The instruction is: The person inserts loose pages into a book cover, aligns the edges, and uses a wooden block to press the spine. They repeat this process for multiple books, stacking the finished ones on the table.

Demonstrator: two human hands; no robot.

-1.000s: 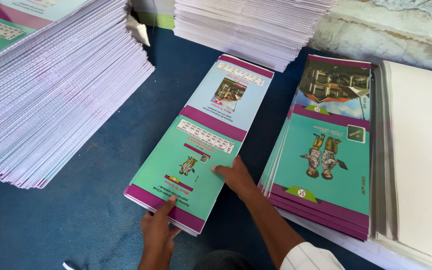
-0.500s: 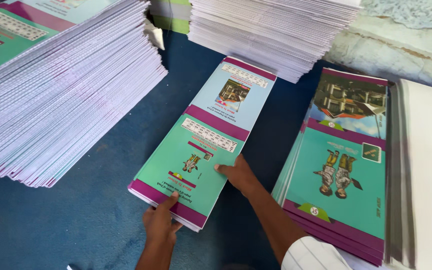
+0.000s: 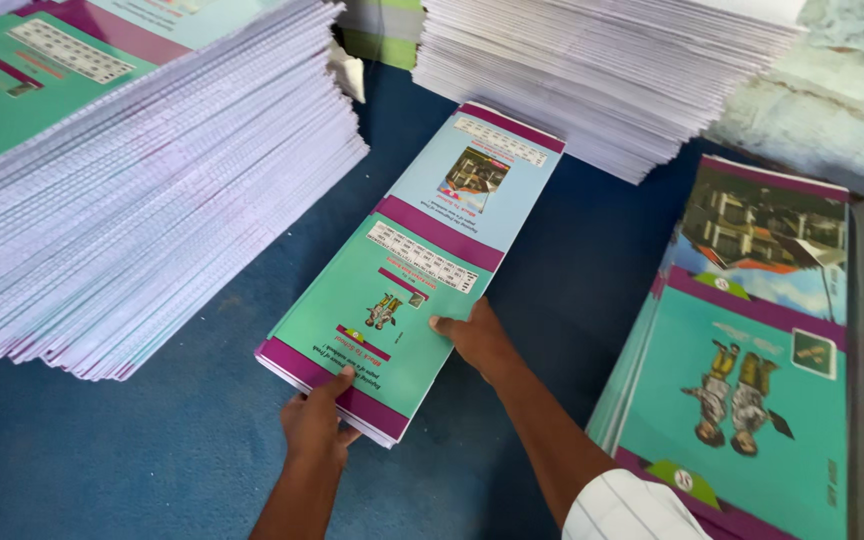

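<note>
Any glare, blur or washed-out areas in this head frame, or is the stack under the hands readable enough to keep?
Head view: daylight is soft, with no hard shadows; the white wall at upper right is washed out; the small cover stack held by the left hand and right hand is sharp; the frame edges bow slightly, with mild softness on the tall pile.

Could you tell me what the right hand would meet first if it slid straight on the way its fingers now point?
The right hand points up-left across the long cover stack it rests on. Going straight on, it would probably meet the big pile of sheets at left first, though depth is unclear.
</note>
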